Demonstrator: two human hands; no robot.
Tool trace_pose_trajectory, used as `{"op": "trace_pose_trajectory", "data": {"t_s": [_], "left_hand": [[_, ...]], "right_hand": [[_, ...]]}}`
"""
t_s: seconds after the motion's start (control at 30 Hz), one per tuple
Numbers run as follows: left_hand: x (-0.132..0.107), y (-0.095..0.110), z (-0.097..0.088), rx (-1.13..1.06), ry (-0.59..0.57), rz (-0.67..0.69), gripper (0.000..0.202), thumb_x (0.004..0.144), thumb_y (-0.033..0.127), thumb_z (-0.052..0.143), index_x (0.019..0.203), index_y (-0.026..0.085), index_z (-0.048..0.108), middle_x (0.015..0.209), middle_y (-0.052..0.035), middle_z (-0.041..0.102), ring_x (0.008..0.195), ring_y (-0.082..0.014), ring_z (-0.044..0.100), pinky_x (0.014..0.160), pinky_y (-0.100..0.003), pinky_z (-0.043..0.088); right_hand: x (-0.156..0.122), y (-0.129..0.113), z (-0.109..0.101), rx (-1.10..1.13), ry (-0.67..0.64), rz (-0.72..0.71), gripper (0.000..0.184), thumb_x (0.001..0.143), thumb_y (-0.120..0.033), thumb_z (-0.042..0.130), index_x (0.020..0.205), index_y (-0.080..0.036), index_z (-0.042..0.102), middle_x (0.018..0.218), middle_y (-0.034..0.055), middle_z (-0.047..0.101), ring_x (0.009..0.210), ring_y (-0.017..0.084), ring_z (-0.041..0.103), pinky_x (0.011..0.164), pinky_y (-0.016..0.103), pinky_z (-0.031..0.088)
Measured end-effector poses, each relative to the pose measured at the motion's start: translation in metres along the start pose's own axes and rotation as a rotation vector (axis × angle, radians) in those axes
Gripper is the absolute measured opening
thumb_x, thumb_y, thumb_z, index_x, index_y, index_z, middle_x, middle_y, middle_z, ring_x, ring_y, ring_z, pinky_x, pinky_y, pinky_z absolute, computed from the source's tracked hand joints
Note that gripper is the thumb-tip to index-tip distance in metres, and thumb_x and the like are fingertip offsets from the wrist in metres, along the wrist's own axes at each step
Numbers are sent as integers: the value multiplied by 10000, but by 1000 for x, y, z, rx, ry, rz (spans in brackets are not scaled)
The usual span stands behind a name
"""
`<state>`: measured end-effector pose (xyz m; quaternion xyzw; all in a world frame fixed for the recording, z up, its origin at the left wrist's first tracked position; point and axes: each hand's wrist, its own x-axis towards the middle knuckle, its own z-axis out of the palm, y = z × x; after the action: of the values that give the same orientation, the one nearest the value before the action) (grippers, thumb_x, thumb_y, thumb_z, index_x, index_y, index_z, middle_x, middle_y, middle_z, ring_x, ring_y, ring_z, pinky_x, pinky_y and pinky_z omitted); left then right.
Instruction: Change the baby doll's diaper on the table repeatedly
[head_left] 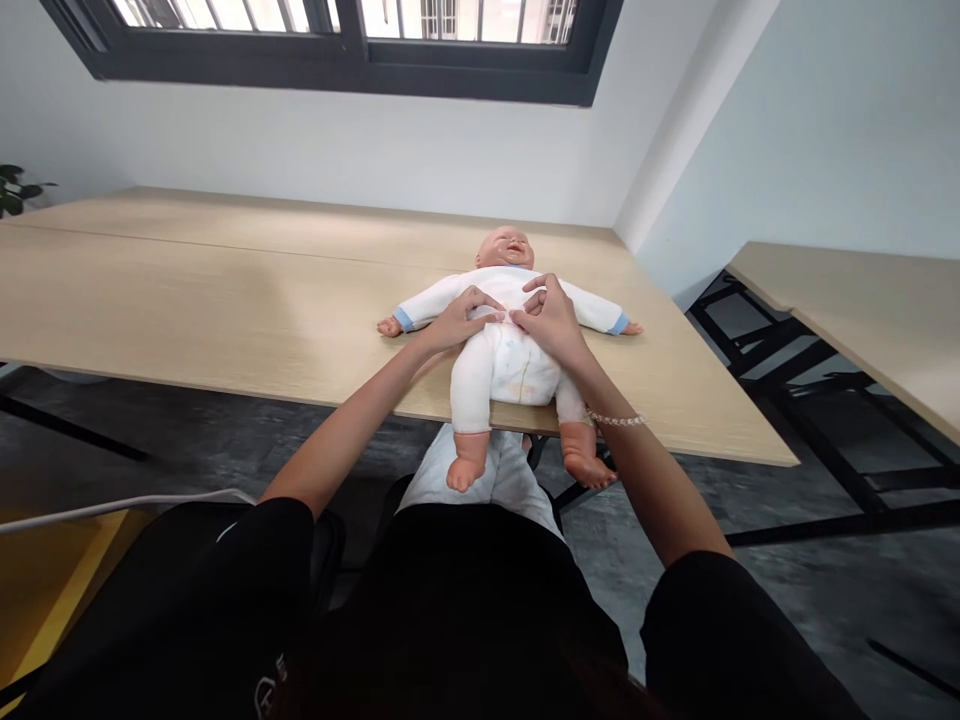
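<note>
A baby doll [507,248] in a white one-piece suit [510,365] lies on its back at the near edge of a long wooden table [225,300]. Its arms are spread and its bare legs hang over the edge. My left hand [461,318] and my right hand [551,318] meet over the doll's chest. Both have their fingers curled and pinching the front of the white suit at the middle. A bead bracelet [615,420] circles my right wrist.
A second wooden table [862,300] stands at the right with dark metal frame legs [787,350] beneath. A window [337,50] runs along the far wall. A plant leaf [15,190] shows at the far left. A white cable [112,507] crosses near my left shoulder.
</note>
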<state>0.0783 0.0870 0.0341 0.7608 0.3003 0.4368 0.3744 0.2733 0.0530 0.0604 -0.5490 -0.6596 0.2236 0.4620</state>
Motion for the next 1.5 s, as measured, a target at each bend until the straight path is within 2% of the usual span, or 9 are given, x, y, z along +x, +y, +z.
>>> {"op": "trace_pose_trajectory", "data": {"t_s": [0.17,0.4,0.57,0.67,0.8,0.93,1.13,1.27,1.5], "left_hand": [[-1,0,-1,38,2,37,174,836,354,735,926,209,765,1013,-59,642,1047,-236,594,1023,-366,439],[-7,17,2,90,117,199,171,914,359,669,929,224,772,1075,-81,712,1131,-257,615,1086,-399,426],[-19,44,14,153,-110,126,283,935,437,673,1126,254,774,1292,-76,729,1333,-301,591,1224,-453,316],[-28,55,24,211,-126,53,414,844,475,785,1193,255,742,1432,-82,656,1469,-347,474,1275,-480,232],[-37,56,40,329,-100,25,530,859,492,761,1283,186,677,1530,-152,561,1554,-385,331,1287,-504,183],[-44,51,48,390,-90,19,630,861,489,754,1376,155,615,1584,-184,489,1564,-383,312,1301,-509,143],[-51,56,37,577,-238,-48,819,896,517,686,1579,157,413,1674,-150,354,1605,-302,226,1303,-431,205],[-52,68,36,766,-329,-73,850,946,530,590,1629,118,298,1714,-139,242,1615,-269,197,1302,-406,212],[-52,73,44,875,-350,-89,888,929,538,605,1624,77,299,1702,-168,255,1620,-288,170,1302,-446,198]], "right_hand": [[2,4,0,25,29,7,453,630,-233,772,970,-226,473,787,-25,581,765,203,597,724,354,505],[10,20,-3,-86,62,-91,356,718,-224,700,1023,-199,519,1103,96,617,1037,254,597,929,446,513],[-3,11,-24,-100,127,-217,210,882,-277,568,1062,-179,611,1171,125,695,1116,267,639,1076,486,457],[-25,5,-39,-137,156,-188,276,957,-357,508,1060,-176,688,1203,137,719,1190,293,642,1120,506,445],[-56,8,-45,-260,-26,-154,434,1021,-412,419,1219,-167,718,1372,145,663,1339,330,579,1209,578,356],[-68,10,-37,-444,-251,-211,563,1053,-358,323,1475,-71,559,1564,178,480,1523,353,368,1247,593,285],[-69,-3,-27,-693,-317,-275,628,1064,-372,373,1539,33,442,1629,241,347,1550,396,284,1248,578,278],[-72,-6,-29,-749,-340,-261,696,1056,-463,441,1585,-14,392,1663,197,299,1561,388,260,1249,586,276],[-70,3,-37,-706,-418,-283,872,983,-611,542,1633,-77,312,1695,167,230,1580,370,210,1259,631,225]]}}
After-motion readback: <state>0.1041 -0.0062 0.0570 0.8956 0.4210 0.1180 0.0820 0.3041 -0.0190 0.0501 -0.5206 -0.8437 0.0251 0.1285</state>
